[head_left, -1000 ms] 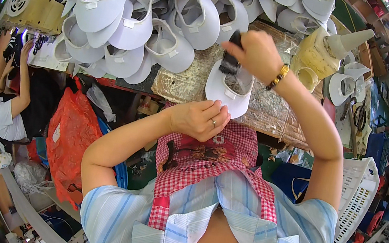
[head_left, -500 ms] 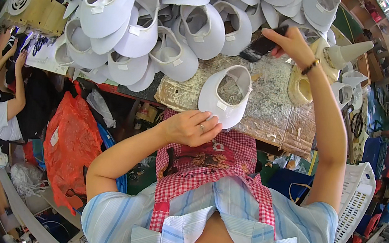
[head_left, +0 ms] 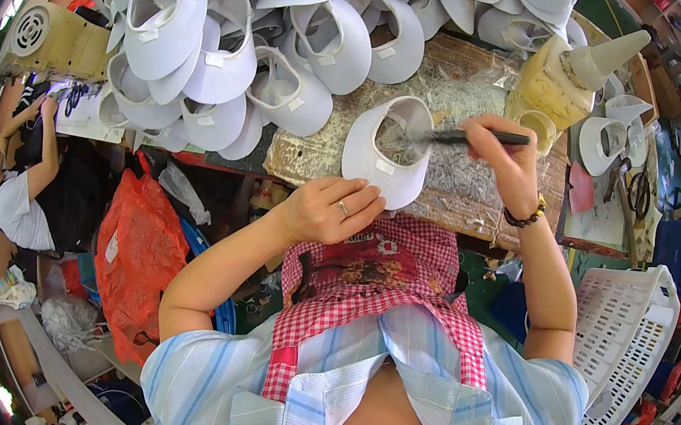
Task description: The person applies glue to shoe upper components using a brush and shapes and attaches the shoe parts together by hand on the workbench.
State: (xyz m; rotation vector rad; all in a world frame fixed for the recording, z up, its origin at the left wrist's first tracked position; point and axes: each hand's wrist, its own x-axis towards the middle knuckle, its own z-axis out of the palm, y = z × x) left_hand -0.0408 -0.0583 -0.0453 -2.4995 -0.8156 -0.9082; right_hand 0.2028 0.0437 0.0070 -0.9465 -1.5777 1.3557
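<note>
A white sun visor (head_left: 397, 183) lies on the worn, residue-coated board (head_left: 462, 207) right in front of me. My left hand (head_left: 332, 211) is closed on the near edge of its brim, the thumb hidden below. In my right hand (head_left: 506, 159) is a black-handled brush (head_left: 451, 137), held between thumb and fingers. Its bristle end reaches the right inner edge of the visor's opening; whether it touches is blurred. Just beyond that hand stands a yellowed plastic bottle (head_left: 549, 78) with a pale cone spout, a round yellowish cup (head_left: 538, 128) at its side.
Many white visors (head_left: 223, 68) are heaped along the back and left of the table. Scissors (head_left: 639, 193) and more visors (head_left: 601, 146) lie at the right. A white basket (head_left: 621, 335) stands low right, a red plastic bag (head_left: 138, 250) low left. Another person (head_left: 19, 205) works at far left.
My right hand has come from beside the heap at the back toward me, bringing the brush to the visor's opening. My left hand stays on the brim. The view has shifted slightly.
</note>
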